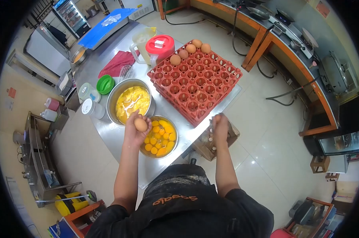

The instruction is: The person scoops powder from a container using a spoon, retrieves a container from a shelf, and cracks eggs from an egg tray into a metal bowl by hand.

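My left hand (134, 134) is closed around a brown egg (140, 124), above the near rim of a large metal pot (111, 106) of yellow beaten egg. Just beside that hand, a smaller metal bowl (174, 147) holds several whole yolks. My right hand (220, 127) is past the table edge, above a cardboard box (234, 134) with eggshells in it. Its fingers look curled; whatever they hold is hidden. Stacked red egg trays (199, 81) stand between and beyond the hands, with several brown eggs (191, 48) at the far corner.
On the metal table (108, 139) are a red-lidded pitcher (159, 45), a whisk (126, 72), a red cloth (116, 65), a green lid (105, 84) and clear containers (93, 108). A blue-covered tray (106, 27) lies at the far end. A stove counter (275, 33) runs along the right.
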A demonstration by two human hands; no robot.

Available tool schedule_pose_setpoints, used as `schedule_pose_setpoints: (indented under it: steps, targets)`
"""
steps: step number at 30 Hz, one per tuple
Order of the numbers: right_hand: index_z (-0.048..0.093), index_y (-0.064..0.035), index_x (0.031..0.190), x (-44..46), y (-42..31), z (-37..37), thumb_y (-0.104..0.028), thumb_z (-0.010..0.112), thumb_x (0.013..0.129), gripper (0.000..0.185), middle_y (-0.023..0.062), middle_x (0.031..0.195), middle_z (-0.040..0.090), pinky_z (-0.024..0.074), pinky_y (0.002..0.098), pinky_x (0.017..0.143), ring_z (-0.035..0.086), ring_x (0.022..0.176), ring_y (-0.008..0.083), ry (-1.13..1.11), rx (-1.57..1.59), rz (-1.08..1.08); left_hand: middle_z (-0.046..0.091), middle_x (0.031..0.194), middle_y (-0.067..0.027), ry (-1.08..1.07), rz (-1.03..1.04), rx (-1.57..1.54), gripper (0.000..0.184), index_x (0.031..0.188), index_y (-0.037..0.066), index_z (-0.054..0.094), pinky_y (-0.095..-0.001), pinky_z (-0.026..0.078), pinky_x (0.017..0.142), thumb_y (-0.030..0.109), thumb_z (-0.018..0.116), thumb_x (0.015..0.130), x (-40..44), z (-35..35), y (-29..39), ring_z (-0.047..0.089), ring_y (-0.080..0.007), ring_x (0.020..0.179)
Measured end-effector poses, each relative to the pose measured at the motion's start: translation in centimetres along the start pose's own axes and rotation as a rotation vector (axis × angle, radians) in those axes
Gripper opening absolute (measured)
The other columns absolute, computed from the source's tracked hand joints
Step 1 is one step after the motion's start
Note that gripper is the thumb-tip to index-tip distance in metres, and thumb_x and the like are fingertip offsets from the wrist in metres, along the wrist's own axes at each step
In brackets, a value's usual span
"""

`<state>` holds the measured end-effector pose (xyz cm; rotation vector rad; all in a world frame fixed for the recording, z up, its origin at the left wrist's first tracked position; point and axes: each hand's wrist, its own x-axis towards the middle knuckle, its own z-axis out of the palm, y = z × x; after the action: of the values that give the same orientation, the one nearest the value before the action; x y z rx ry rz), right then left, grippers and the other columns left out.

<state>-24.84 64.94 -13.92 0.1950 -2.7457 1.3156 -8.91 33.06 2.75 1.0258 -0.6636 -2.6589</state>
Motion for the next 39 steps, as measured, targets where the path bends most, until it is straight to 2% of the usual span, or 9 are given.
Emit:
schedule_pose_setpoints:
  steps: [4, 5, 8, 11, 14, 22, 28, 33, 39]
  targets:
    - [0.053, -0.0003, 0.126, -1.3, -0.6, 0.2, -0.023, 0.069, 0.095, 0.042, 0.0243, 0.109, 0.063, 0.0547, 0.0411, 0.082, 0.067, 0.092, 0.0358, 0.097, 0.105, -0.11, 0.061, 0.084, -0.0027, -0.062, 0.165, 0.48, 0.021, 0.097, 0.007, 0.065, -0.0286, 0.057, 0.068, 0.027, 0.067, 0.097, -1.5, -1.4, -2.7, 0.062, -0.0169, 0.074]
    - [0.054, -0.0004, 0.124, -2.1, -1.8, -0.6, -0.023, 0.071, 0.094, 0.04, 0.0231, 0.104, 0.066, 0.0551, 0.0397, 0.081, 0.068, 0.09, 0.0333, 0.113, 0.184, -0.112, 0.063, 0.089, -0.0023, -0.06, 0.192, 0.646, 0.025, 0.111, 0.006, 0.068, -0.0269, 0.055, 0.068, 0.025, 0.071, 0.095, -1.2, -2.6, -3.5, 0.063, -0.0156, 0.076]
    - [0.062, -0.0004, 0.113, -6.5, -7.0, -1.7, -0.023, 0.074, 0.092, 0.034, 0.0159, 0.088, 0.07, 0.0553, 0.0339, 0.075, 0.069, 0.081, 0.0219, -0.108, 0.338, -0.017, 0.069, 0.104, -0.0075, -0.294, 0.7, 1.395, 0.045, 0.125, 0.006, 0.064, -0.0302, 0.057, 0.078, 0.024, 0.079, 0.086, -1.9, -4.0, -5.7, 0.068, -0.0201, 0.091]
    - [0.069, -0.0015, 0.106, -9.3, -12.5, -1.7, -0.027, 0.077, 0.09, 0.031, 0.0082, 0.084, 0.071, 0.0538, 0.0288, 0.072, 0.066, 0.078, 0.0116, -0.465, 0.471, -0.088, 0.067, 0.117, -0.0126, -0.566, 1.027, 1.593, 0.052, 0.128, 0.008, 0.066, -0.0343, 0.056, 0.087, 0.02, 0.083, 0.081, -4.5, -2.0, -6.0, 0.068, -0.0265, 0.1]
    - [0.071, -0.0027, 0.108, -9.0, -16.4, -0.3, -0.031, 0.074, 0.092, 0.032, 0.0049, 0.089, 0.072, 0.0527, 0.027, 0.075, 0.065, 0.083, 0.01, -0.824, 0.597, -0.093, 0.065, 0.126, -0.0146, -0.682, 0.974, 1.623, 0.055, 0.128, 0.009, 0.067, -0.0377, 0.055, 0.093, 0.019, 0.084, 0.077, -5.3, -2.4, -5.4, 0.067, -0.031, 0.108]
    - [0.074, -0.0018, 0.109, -5.7, -20.9, 2.9, -0.029, 0.074, 0.093, 0.031, 0.0031, 0.095, 0.072, 0.0513, 0.0243, 0.081, 0.064, 0.087, 0.0088, -1.366, 0.532, -0.121, 0.069, 0.112, -0.0115, -0.606, 1.069, 1.755, 0.05, 0.121, 0.008, 0.069, -0.0361, 0.059, 0.079, 0.024, 0.082, 0.075, -5.2, -5.9, -1.4, 0.07, -0.0291, 0.092]
    - [0.078, -0.0058, 0.104, -4.1, -21.0, 5.3, -0.034, 0.081, 0.084, 0.035, 0.001, 0.086, 0.073, 0.0523, 0.0255, 0.074, 0.064, 0.08, 0.0083, -1.391, 0.303, -0.248, 0.068, 0.11, -0.0113, -0.519, 1.108, 1.654, 0.051, 0.122, 0.01, 0.069, -0.0381, 0.058, 0.078, 0.026, 0.081, 0.075, -3.5, -8.4, -1.8, 0.069, -0.0314, 0.09]
    - [0.075, -0.0005, 0.087, -2.7, -23.6, 4.8, -0.047, 0.09, 0.064, 0.055, 0.0215, 0.084, 0.072, 0.055, 0.0415, 0.073, 0.07, 0.077, 0.0352, -1.236, -0.236, -0.631, 0.069, 0.098, -0.0096, -0.562, 1.122, 1.71, 0.042, 0.119, 0.011, 0.071, -0.0391, 0.058, 0.075, 0.017, 0.077, 0.078, -2.9, -8.8, -1.0, 0.069, -0.031, 0.081]
    - [0.074, -0.004, 0.087, -4.0, -25.2, 3.1, -0.049, 0.089, 0.062, 0.053, 0.018, 0.082, 0.071, 0.0553, 0.0448, 0.076, 0.07, 0.085, 0.0354, -0.902, -0.388, -0.837, 0.07, 0.097, -0.0066, -0.551, 1.25, 1.919, 0.039, 0.119, 0.013, 0.072, -0.0367, 0.058, 0.069, 0.017, 0.075, 0.08, -3.0, -6.8, 0.9, 0.069, -0.0258, 0.081]
